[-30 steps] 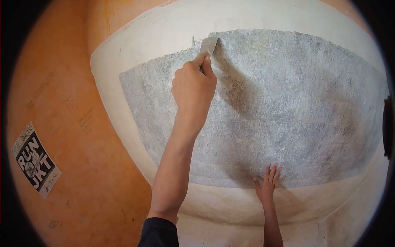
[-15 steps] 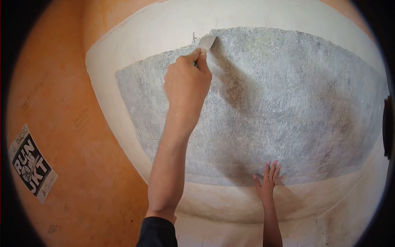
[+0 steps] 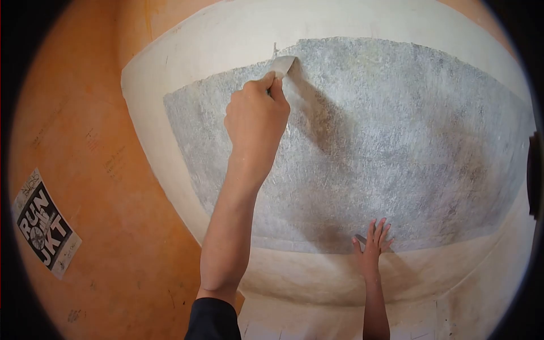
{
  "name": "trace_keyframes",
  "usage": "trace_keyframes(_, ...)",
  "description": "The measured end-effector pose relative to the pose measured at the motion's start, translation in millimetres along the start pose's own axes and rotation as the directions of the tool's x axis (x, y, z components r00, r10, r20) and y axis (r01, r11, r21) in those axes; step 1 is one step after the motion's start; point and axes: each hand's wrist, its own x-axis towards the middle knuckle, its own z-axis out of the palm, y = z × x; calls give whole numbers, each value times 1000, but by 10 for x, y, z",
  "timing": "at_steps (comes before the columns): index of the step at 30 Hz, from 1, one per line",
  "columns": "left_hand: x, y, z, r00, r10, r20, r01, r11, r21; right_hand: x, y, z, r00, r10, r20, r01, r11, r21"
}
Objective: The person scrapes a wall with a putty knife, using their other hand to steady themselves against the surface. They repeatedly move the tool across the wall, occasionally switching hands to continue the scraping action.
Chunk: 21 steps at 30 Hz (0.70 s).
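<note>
My left hand point(image 3: 258, 116) is closed around a scraper, its back toward me and the handle mostly hidden in the fingers. The thin metal scraper blade point(image 3: 285, 64) bends against the wall at the upper edge of a rough grey patch point(image 3: 396, 130). Smooth off-white wall point(image 3: 226, 48) borders that patch above. Lower down, my right hand point(image 3: 372, 247) rests with spread fingers on the patch's bottom edge. A small grey strip point(image 3: 360, 238) shows between its thumb and index finger.
Orange wall point(image 3: 113, 226) lies to the left, bearing a black-and-white poster point(image 3: 45, 224) and faint scribbles. A pale ledge point(image 3: 340, 277) curves below the grey patch. A dark object point(image 3: 533, 175) stands at the right edge.
The scraper has moved slightly down along the patch's upper edge, and its blade is bent more. My right hand stays in nearly the same place. The view has shifted slightly.
</note>
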Motion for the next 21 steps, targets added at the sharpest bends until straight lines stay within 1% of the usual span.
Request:
trace_keyframes(1,28,27,34,1000,10,-2,-10,1000,-4,5,-24,-22,998,41,50,-41,999,-2)
trace_keyframes(2,34,35,94,1000,-3,-8,3,1000,-17,11,-22,11,998,43,48,-43,999,-1)
trace_keyframes(4,6,-10,84,999,-40,-10,40,999,-24,-1,1,63,1000,1,-22,0,1000,5)
trace_keyframes(6,-32,-40,3,996,-76,54,78,996,-33,-52,20,22,1000,0,7,0,1000,-7)
trace_keyframes(7,1,-41,16,996,-76,45,78,996,-35,-7,3,5,1000,11,11,-11,1000,-4)
trace_keyframes(9,44,-28,86,1000,-16,-24,16,1000,-10,4,33,11,1000,16,22,-16,1000,-12)
trace_keyframes(11,101,-23,54,1000,2,-26,-2,1000,14,21,22,41,999,18,43,-17,1000,-21)
trace_keyframes(12,79,-26,11,1000,16,-23,-15,999,42,-7,15,53,1000,8,28,-8,1000,-14)
trace_keyframes(13,64,-21,-45,999,-16,31,15,999,33,-10,35,34,1000,-4,4,4,1000,-10)
trace_keyframes(17,24,58,60,1000,-15,-11,16,998,57,-3,34,51,999,34,35,-34,999,5)
trace_keyframes(19,22,39,82,999,-1,-46,4,997,77,-18,27,79,1000,-4,-31,5,999,33)
trace_keyframes(21,-57,33,63,1000,-13,-17,14,997,72,-49,52,28,1000,5,5,-5,1000,23)
